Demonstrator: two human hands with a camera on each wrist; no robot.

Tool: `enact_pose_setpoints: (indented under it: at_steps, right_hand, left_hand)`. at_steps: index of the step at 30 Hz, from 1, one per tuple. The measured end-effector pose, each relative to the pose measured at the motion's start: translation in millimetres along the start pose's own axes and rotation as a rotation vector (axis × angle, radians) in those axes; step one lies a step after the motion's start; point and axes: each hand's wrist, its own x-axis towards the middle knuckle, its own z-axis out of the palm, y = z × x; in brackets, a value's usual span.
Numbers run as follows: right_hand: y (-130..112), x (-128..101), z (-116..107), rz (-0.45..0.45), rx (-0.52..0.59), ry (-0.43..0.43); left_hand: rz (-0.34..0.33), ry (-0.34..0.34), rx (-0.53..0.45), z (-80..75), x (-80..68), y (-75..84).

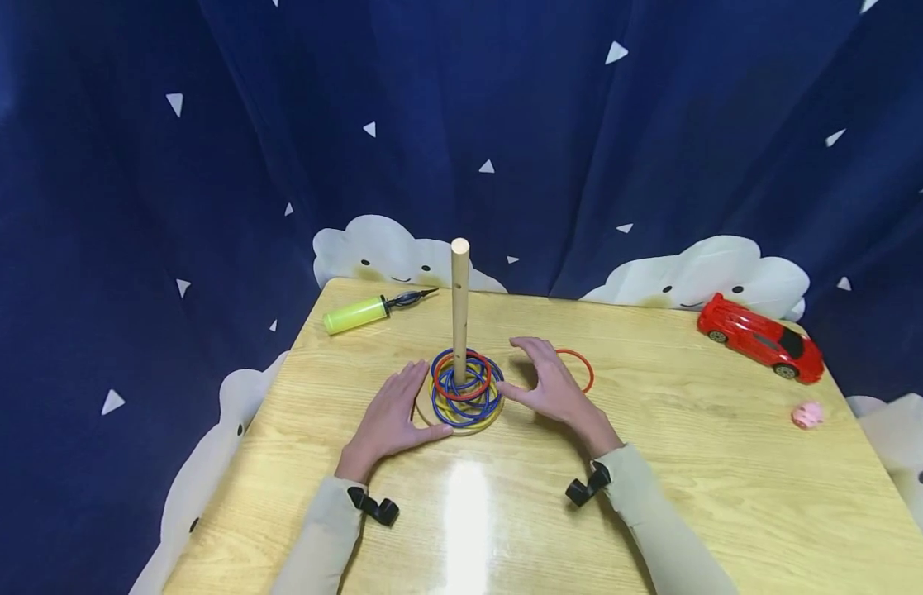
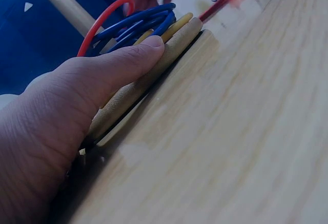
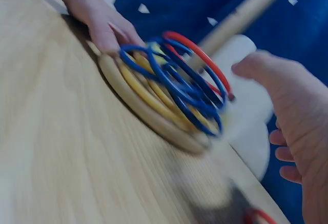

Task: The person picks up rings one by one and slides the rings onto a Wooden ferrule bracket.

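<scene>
A wooden ring-toss stand, its peg (image 1: 460, 306) upright on a round wooden base (image 1: 425, 406), stands on the table. Several blue and yellow rings (image 1: 461, 420) lie stacked around the peg, with a red ring (image 1: 440, 392) on top. My left hand (image 1: 390, 413) holds the base at its left side, thumb on the front rim (image 2: 138, 55). To the right of the stand, my right hand (image 1: 554, 388) hovers with fingers spread and nothing in its grasp. Another red ring (image 1: 591, 373) lies on the table behind it, partly hidden by that hand.
A yellow-green hand pump (image 1: 357, 316) lies at the table's back left. A red toy car (image 1: 762, 340) sits at the back right, with a small pink pig toy (image 1: 806, 415) in front of it. A dark blue curtain (image 1: 543, 124) hangs behind the table (image 1: 699, 446).
</scene>
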Motion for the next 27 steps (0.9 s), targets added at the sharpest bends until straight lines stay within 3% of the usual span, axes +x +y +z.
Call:
enact_pose_setpoints:
  at_steps: [4,13,27]
  right_hand:
    - [25.1,-13.7,-16.8,0.046,-0.07,0.078]
    - [73.0,-55.5,-28.6,0.232,-0.21,0.121]
    - [80.4,-60.2,-25.1,0.249,-0.243,0.198]
  left_hand:
    - [-0.004,-0.003,-0.005,-2.4,1.7,1.6]
    - [0.002,0.004,-0.011,-2.1,-0.5,2.3]
    - [0.011,0.025,-0.012,-1.9,-2.3,2.1]
